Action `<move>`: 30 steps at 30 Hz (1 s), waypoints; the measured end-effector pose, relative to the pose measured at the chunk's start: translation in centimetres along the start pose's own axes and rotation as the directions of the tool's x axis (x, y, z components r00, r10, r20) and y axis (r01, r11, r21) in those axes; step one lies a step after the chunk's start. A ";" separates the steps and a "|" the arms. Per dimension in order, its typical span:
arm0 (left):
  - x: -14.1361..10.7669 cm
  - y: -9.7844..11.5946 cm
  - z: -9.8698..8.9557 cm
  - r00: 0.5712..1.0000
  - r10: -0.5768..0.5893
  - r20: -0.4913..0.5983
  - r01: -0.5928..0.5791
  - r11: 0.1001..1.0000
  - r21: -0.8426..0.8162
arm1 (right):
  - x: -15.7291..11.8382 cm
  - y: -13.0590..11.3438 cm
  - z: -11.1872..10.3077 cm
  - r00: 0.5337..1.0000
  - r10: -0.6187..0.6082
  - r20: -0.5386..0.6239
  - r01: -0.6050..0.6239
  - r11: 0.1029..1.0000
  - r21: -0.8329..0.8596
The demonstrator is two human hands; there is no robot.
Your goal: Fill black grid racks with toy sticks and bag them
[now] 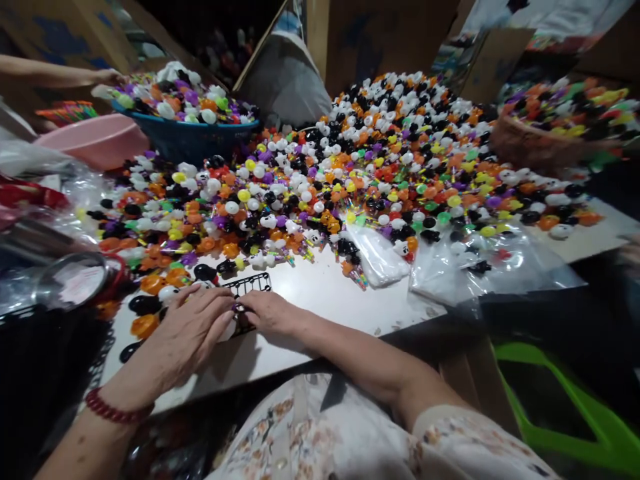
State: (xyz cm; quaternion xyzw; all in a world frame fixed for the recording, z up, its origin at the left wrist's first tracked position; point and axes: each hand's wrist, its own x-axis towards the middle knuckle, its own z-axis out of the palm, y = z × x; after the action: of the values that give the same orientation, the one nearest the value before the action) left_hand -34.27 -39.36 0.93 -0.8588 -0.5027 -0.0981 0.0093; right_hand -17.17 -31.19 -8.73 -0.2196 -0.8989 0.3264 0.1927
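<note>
The black rack [254,283] lies on the worktop [320,300], directly beneath the fingers, its far right corner showing just beyond them. The left hand [195,327] covers the rack's left part, fingers lying close together over a white piece; the right hand [267,311] meets it from the right, fingers bent down onto the rack. Whether either set is clamped on anything cannot be told, as the contact is hidden. The two-handed hold probably serves to steady the rack while the fingertips work.

Just left of the left fingers, larger orange pieces [145,325] and black pieces [145,305] lie in a group, presumably kept there for easy reach. Beyond the fingers spreads a heap of small coloured figures [350,180], seemingly loose stock. To their right, a clear bag [380,260] rests against the heap's near edge, with more clear film [525,267] further right.

Well beyond the fingers, to the left, stand a filled blue basin [200,138], with a co-worker's hand [107,77] at its rim, and a pink basin [100,140]. A filled brown basin [530,143] stands far right.
</note>
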 end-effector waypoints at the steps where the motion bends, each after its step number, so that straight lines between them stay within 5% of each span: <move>1: 0.0 -0.1 0.0 1.000 -0.012 -0.002 0.012 1.000 -0.010 | -1.3 0.1 -0.9 0.998 0.006 -0.066 -0.006 1.000 -0.008; 4: 0.0 -0.3 0.1 0.999 -0.037 -0.007 0.036 0.999 -0.036 | -6.5 1.3 -4.6 0.958 0.110 -0.265 -0.152 0.978 -0.144; 8: 0.1 -0.5 0.5 0.999 -0.038 -0.026 0.038 0.999 -0.030 | -13.2 4.0 -9.5 0.831 0.293 -0.473 -0.473 0.819 -0.324; 12: 0.4 -0.6 0.9 0.996 -0.049 -0.071 0.047 0.998 -0.030 | -16.0 5.4 -11.9 0.752 0.334 -0.568 -0.603 0.697 -0.387; 23: -0.1 0.1 -0.9 0.981 -0.093 -0.172 0.097 0.995 0.012 | -14.4 5.8 -9.2 0.774 0.362 -0.520 -0.621 0.592 -0.513; 27: -0.6 3.3 -2.5 0.985 -0.014 -0.173 0.003 0.998 -0.066 | -14.3 5.3 -8.7 0.815 0.341 -0.469 -0.565 0.648 -0.512; 30: -0.6 6.7 -1.9 0.992 0.035 -0.123 -0.060 0.975 -0.212 | -14.4 5.3 -8.8 0.827 0.324 -0.460 -0.538 0.693 -0.480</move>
State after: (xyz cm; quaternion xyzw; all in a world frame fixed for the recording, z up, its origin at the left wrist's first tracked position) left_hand -29.04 -43.43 3.23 -0.8592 -0.4670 -0.2026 -0.0517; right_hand 0.48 -30.62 -8.95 -0.5290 -0.8283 0.0233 0.1829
